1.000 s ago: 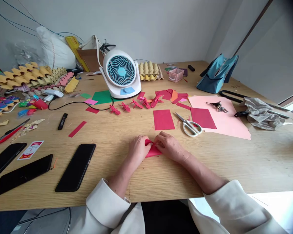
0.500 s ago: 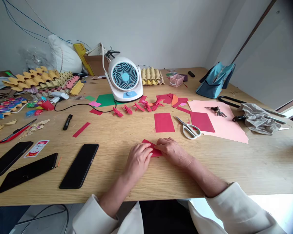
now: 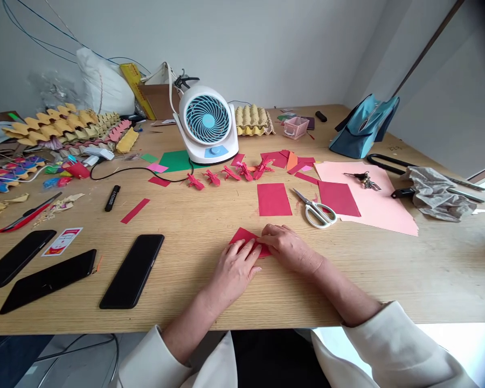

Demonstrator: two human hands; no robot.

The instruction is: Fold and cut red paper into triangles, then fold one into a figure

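A folded piece of red paper lies on the table near its front edge, partly covered by both hands. My left hand rests flat on its lower left part, fingers spread. At its right side, my right hand has curled fingers pressing on the paper. Behind the hands is a flat red square, with white-handled scissors to its right. Further right, another red sheet overlaps a large pink sheet. Several folded red paper figures stand in a row before the fan.
A white fan stands at the back centre. Three black phones, one of them here, lie at the left, near a black marker. Egg trays fill the back left; a blue bag is back right.
My left hand has flattened and spread over the paper, and more of the paper's upper left corner shows. My right hand stays at its right side. The view has shifted slightly.
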